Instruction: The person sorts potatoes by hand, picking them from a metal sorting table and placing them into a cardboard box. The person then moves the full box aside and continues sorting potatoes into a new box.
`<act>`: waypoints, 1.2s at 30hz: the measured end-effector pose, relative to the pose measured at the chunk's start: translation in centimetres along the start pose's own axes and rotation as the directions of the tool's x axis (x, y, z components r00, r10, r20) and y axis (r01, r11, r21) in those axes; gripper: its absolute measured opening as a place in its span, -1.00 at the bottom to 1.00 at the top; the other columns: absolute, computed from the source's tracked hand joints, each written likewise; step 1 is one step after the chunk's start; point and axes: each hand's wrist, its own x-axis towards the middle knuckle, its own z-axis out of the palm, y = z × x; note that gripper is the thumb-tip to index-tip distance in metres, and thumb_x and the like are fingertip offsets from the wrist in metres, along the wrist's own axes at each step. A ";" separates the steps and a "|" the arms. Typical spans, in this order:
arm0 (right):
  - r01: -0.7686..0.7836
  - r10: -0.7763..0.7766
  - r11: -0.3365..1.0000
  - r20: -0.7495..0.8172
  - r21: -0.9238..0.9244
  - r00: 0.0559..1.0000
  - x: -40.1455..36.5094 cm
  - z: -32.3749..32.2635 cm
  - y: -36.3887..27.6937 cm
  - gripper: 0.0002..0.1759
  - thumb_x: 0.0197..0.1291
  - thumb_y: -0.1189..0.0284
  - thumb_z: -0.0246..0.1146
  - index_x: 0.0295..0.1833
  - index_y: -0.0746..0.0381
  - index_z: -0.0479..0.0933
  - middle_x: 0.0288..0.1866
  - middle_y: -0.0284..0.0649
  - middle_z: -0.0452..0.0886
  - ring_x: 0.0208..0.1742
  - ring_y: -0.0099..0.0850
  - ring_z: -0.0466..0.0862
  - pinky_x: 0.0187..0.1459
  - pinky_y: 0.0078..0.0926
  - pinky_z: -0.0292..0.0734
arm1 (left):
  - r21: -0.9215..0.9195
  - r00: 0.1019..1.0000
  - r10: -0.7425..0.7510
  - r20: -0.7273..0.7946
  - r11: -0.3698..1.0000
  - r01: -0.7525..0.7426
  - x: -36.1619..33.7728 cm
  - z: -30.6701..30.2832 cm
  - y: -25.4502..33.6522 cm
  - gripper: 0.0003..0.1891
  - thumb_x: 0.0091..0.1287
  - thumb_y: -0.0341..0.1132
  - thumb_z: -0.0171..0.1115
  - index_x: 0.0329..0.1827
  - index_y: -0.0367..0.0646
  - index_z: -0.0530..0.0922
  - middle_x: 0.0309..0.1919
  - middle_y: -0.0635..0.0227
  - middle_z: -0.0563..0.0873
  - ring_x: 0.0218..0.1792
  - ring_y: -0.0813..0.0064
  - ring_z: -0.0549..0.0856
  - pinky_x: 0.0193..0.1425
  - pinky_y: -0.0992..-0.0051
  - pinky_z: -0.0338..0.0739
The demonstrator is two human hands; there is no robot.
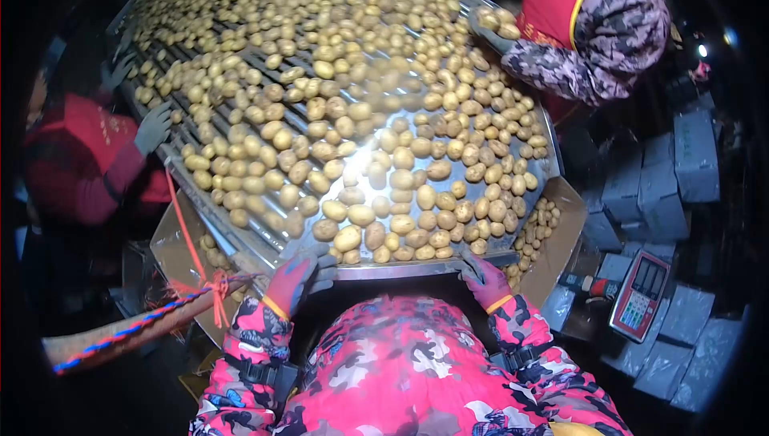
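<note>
Head view: my two gloved hands rest on the near rim (400, 272) of a roller table heaped with potatoes (360, 215).
At far left a co-worker's grey glove (152, 127) sits at the table's side edge. My left hand (292, 280) curls at the rim; I cannot tell whether it grips. Potatoes lie just beyond it. Between my hands the rim is bare. My right hand (485, 280) lies flat, fingers together, holding nothing. Right of it an open carton (573, 215) holds potatoes.

Potatoes (360, 215) yellow-tan — gloves (290, 282) maroon, yellow cuffs — sleeves (248, 340) pink-red camouflage
</note>
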 end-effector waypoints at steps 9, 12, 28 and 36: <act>-0.330 0.290 0.881 0.164 0.338 0.943 2.2 -0.7 0.3 -0.46 0.23 0.44 0.37 0.33 0.26 0.49 0.00 -0.15 0.71 -0.15 -0.52 0.71 -0.19 -0.50 0.62 | 0.179 0.996 0.090 0.008 0.980 -0.090 9.4 5.2 0.4 -0.66 0.45 -0.40 0.17 0.26 -0.21 0.53 0.27 0.12 0.51 0.21 0.22 0.60 0.27 0.24 0.55; -0.313 0.267 0.913 0.197 0.261 0.943 2.9 -1.3 0.6 -0.44 0.24 0.45 0.37 0.36 0.25 0.47 0.01 -0.16 0.71 -0.14 -0.51 0.70 -0.15 -0.49 0.63 | 0.078 0.968 0.247 -0.041 0.967 -0.243 8.6 7.1 2.3 -0.62 0.49 -0.27 0.16 0.30 -0.20 0.50 0.23 0.16 0.58 0.19 0.29 0.62 0.23 0.34 0.59; 0.187 -0.158 0.930 0.113 -0.318 0.981 14.9 -1.0 -7.4 -0.37 0.15 0.12 0.39 0.31 0.12 0.50 0.14 -0.03 0.64 0.12 -0.08 0.66 0.11 -0.19 0.57 | 0.049 0.924 -0.219 -0.312 0.968 0.246 3.3 0.3 0.7 -0.45 0.53 0.11 -0.03 0.26 -0.19 0.51 -0.13 0.16 0.77 -0.34 0.34 0.78 -0.39 0.47 0.63; 0.169 -0.139 0.983 0.297 -0.075 0.945 15.9 2.9 -8.1 -0.26 0.20 0.12 0.36 0.42 0.22 0.35 0.25 -0.07 0.58 0.17 -0.17 0.63 0.21 -0.23 0.50 | -0.058 0.935 -0.279 -0.219 0.960 0.273 4.1 -2.9 -0.9 -0.40 0.52 0.15 -0.05 0.28 -0.22 0.49 -0.07 0.07 0.76 -0.31 0.28 0.79 -0.39 0.45 0.68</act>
